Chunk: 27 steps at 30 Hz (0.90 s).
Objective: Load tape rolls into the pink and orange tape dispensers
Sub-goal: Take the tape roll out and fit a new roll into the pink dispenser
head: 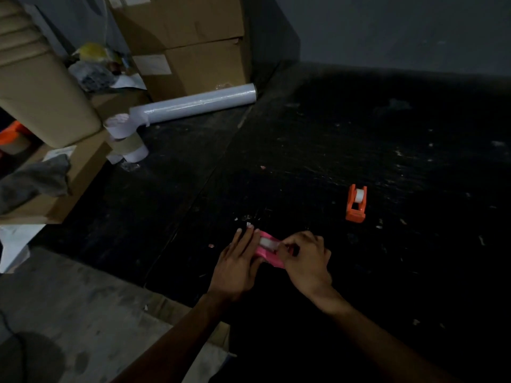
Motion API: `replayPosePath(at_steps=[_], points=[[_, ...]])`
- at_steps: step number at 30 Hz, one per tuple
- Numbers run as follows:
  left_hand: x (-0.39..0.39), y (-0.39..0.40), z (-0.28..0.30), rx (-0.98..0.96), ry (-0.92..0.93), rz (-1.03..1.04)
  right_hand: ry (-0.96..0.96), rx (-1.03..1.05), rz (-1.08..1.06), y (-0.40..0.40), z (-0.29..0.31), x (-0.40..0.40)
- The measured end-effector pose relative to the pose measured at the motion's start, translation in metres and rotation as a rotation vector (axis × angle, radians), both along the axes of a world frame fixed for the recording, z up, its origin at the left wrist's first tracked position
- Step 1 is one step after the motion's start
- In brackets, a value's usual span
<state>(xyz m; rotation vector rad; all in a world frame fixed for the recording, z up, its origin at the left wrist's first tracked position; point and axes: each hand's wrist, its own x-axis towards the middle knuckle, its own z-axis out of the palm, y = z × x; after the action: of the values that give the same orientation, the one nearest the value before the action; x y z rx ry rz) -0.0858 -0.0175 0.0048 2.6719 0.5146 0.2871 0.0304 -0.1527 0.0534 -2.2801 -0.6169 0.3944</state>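
The pink tape dispenser (267, 252) lies on the black mat (318, 150) between my hands, with a white tape roll (268, 242) sitting in it. My left hand (240, 261) presses flat against the dispenser's left side. My right hand (305, 258) curls over its right end, fingertips pinching at the roll or the tape end; the exact grip is hidden. The orange tape dispenser (356, 203) stands alone farther right on the mat, a white roll visible inside it.
A long roll of clear stretch film (199, 103) lies at the back left beside stacked cardboard boxes (188, 51). Smaller rolls (130, 142) and a box with a grey rag (36, 181) crowd the left. Bare concrete floor (69, 313) shows at lower left.
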Motion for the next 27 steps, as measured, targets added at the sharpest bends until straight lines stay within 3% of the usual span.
replayPosePath(at_steps=[10, 27], points=[[-0.001, 0.002, -0.003, -0.039, -0.016, -0.021, 0.142, -0.194, -0.067, -0.033, 0.005, 0.019], [-0.003, 0.002, -0.005, -0.104, -0.016, -0.013, -0.069, -0.367, 0.009, -0.024, -0.007, 0.025]])
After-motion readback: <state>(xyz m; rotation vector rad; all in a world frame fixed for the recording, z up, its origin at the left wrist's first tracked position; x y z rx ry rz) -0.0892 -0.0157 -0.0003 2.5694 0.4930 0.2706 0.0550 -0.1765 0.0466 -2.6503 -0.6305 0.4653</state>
